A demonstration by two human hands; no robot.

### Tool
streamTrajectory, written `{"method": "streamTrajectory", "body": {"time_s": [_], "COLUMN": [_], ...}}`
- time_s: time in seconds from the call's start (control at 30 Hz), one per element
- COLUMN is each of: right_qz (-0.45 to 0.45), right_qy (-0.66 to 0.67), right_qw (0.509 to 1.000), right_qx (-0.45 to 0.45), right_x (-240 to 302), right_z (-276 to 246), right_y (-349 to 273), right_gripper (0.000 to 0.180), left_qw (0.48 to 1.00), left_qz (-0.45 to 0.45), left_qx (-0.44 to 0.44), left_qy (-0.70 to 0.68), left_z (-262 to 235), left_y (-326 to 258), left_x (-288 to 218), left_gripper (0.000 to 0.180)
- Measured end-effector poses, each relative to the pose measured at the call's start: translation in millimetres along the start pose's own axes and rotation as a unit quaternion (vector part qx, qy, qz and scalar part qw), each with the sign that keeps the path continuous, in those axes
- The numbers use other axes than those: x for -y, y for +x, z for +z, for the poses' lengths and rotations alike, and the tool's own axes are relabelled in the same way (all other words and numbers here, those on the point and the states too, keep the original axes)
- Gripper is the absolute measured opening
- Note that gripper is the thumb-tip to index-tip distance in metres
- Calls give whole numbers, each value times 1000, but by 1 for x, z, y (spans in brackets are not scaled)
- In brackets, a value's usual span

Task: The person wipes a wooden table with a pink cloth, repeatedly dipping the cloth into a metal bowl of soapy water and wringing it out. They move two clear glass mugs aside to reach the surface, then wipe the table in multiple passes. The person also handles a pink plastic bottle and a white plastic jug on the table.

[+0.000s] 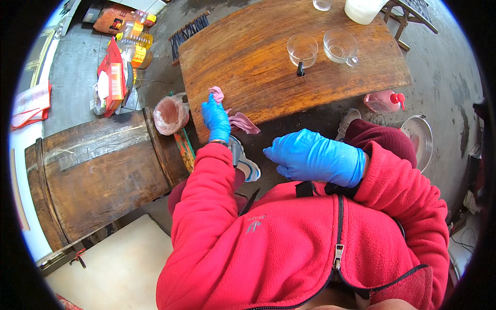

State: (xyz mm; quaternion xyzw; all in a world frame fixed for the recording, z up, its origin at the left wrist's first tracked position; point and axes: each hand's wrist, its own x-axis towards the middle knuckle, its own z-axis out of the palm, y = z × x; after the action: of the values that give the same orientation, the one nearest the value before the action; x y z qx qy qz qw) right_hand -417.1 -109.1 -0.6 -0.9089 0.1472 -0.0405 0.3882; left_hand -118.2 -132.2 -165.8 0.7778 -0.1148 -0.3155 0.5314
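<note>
My left hand (214, 121), in a blue glove, is closed on a pink cloth (216, 94) at the left front corner of the wooden table (237, 57). Part of the cloth shows past the fingertips on the tabletop; more pink fabric (244, 123) hangs at the table's front edge, and I cannot tell if it is the same piece. Also gloved in blue, my right hand (315, 155) is held in front of my body, off the table. Its fingers are curled in, and the palm side is hidden.
Two clear glass cups (303, 51) stand toward the table's right, near a white container (361, 11). A pink bottle (381, 101) and a round metal pan (419, 139) are on the floor at right. Left are a bag-lined bin (172, 114), a wooden bench (103, 181) and oil bottles (137, 54).
</note>
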Motion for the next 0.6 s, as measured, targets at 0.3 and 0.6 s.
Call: {"method": "streamTrajectory", "body": {"time_s": [0.3,0.6], "right_qz": [22,-3], "right_qy": [-24,2], "right_qw": [998,1000], "right_qx": [53,-4], "right_x": [3,-1], "right_z": [4,-7], "right_y": [5,-4], "right_gripper": [18,19], "left_qw": [849,858], "left_qz": [246,303], "left_qx": [452,315], "left_qy": [114,270], "left_z": [167,69], "left_y": [-141,-71], "left_x": [41,6], "left_gripper": [46,42]}}
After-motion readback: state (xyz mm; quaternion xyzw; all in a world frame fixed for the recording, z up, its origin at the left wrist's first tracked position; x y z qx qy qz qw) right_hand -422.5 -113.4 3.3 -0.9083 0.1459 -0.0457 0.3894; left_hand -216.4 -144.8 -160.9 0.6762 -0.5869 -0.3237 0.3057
